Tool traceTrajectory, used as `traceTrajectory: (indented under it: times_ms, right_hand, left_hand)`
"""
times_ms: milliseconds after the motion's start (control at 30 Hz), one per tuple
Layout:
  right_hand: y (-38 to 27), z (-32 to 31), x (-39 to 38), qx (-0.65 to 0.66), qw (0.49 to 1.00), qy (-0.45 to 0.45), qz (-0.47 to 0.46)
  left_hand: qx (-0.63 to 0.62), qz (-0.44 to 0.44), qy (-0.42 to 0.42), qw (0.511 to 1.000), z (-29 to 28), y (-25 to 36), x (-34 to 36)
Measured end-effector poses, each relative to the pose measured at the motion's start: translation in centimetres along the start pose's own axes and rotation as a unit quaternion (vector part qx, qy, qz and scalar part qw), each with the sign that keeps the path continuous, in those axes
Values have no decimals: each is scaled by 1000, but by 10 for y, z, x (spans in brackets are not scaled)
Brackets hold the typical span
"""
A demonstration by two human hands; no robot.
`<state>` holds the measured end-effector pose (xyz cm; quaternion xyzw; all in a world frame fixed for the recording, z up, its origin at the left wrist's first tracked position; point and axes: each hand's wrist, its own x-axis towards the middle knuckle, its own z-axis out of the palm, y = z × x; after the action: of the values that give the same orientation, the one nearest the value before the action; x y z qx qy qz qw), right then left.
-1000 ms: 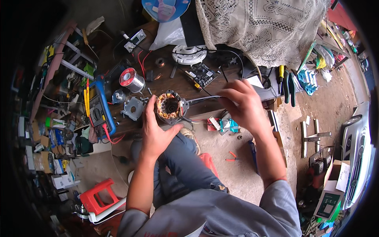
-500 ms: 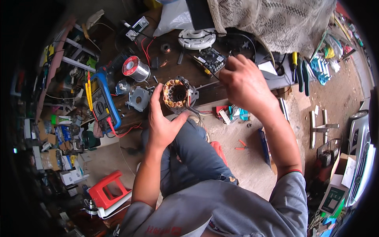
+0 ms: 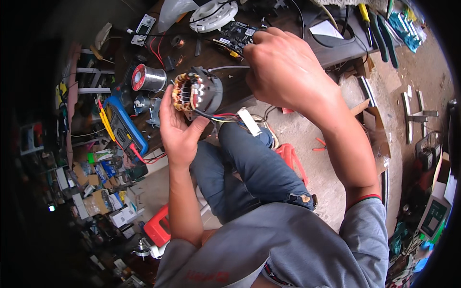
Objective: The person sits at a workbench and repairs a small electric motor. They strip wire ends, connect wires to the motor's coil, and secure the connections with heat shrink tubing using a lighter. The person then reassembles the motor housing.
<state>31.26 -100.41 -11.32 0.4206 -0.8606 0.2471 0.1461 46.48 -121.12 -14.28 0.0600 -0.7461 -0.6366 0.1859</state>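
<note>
My left hand (image 3: 180, 132) grips the near left side of a motor stator (image 3: 212, 91), thumb and fingers wrapped round its copper winding end. The stator lies tilted on its side above the bench edge, its grey casing toward the right. Coloured lead wires (image 3: 223, 116) trail from it to a white connector (image 3: 248, 121) over my knees. To the right, my right hand (image 3: 290, 67) is closed, back of the hand up. A thin pale strand (image 3: 228, 67) stretches nearly straight from the stator to this hand; the fingertips are hidden.
On the dark bench (image 3: 230, 89) lie a solder wire spool (image 3: 150, 78), a black circuit board (image 3: 235, 36), and a white round housing (image 3: 213, 17). A blue multimeter (image 3: 126, 127) is at left. A yellow-handled screwdriver (image 3: 365, 17) and dark-handled pliers (image 3: 384, 41) hang at right.
The stator has turned from facing up to lying on its side, and its leads now stretch right. My right hand has shifted slightly, still closed. The whole view has also shifted.
</note>
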Motion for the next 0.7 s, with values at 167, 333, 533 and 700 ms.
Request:
traceTrajectory:
  times_ms: [167,333,533,700]
  right_hand:
    - [9,-16,-1,5,997,57,58]
    - [9,-52,-18,399,883,91,229]
    - [-16,14,-54,626,738,224,116]
    - [-44,32,-83,657,687,228,210]
  left_hand:
    - [-3,22,4,1000,-5,-4,0]
    - [51,28,-7,998,0,-2,1]
    - [97,30,7,995,3,-4,1]
    - [103,19,3,994,5,-2,2]
